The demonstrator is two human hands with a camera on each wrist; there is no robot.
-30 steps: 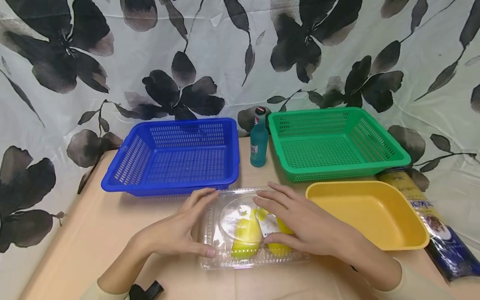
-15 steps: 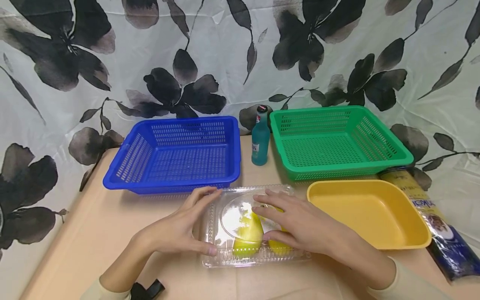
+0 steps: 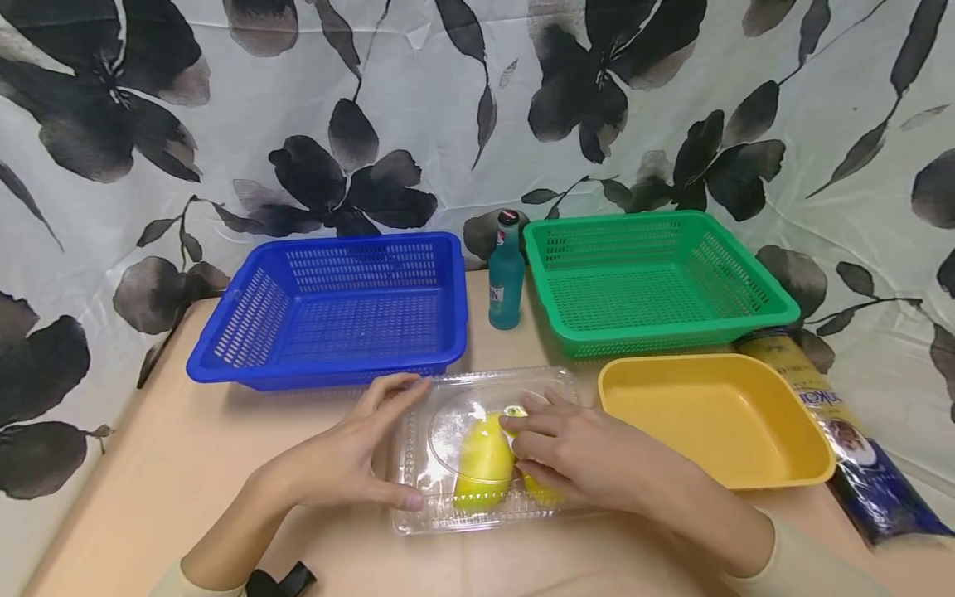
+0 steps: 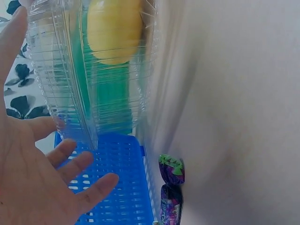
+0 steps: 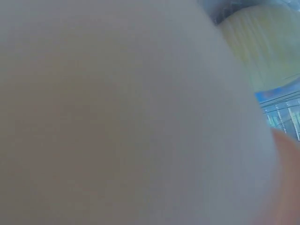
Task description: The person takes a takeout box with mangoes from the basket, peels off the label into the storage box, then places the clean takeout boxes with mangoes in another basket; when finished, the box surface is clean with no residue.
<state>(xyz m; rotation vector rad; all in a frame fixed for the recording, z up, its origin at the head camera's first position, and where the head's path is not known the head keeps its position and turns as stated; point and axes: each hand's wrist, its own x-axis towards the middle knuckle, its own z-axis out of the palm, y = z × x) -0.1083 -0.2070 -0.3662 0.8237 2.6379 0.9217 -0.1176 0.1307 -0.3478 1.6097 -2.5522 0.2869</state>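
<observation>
A clear plastic clamshell container (image 3: 440,448) lies on the table with two yellow fruits (image 3: 483,468) showing through its lid. My left hand (image 3: 351,452) is at its left side, thumb near the front corner and fingers by the back edge. In the left wrist view those fingers (image 4: 75,166) spread loosely beside the container's ridged wall (image 4: 70,93). Over the lid's right half lies my right hand (image 3: 578,452), fingers slightly bent, partly hiding the second fruit (image 3: 539,489). A pale blur fills most of the right wrist view, with one fruit (image 5: 267,51) at the corner.
Behind stand a blue basket (image 3: 328,369), a teal bottle (image 3: 506,282) and a green basket (image 3: 664,340). A yellow tub (image 3: 709,414) is to the right, beside a blue and gold packet (image 3: 865,464). Purple-wrapped sweets (image 4: 171,169) appear in the left wrist view.
My right hand's fingers have drawn closer together and bent more over the lid. The left hand keeps its place at the container, and the head view has shifted slightly.
</observation>
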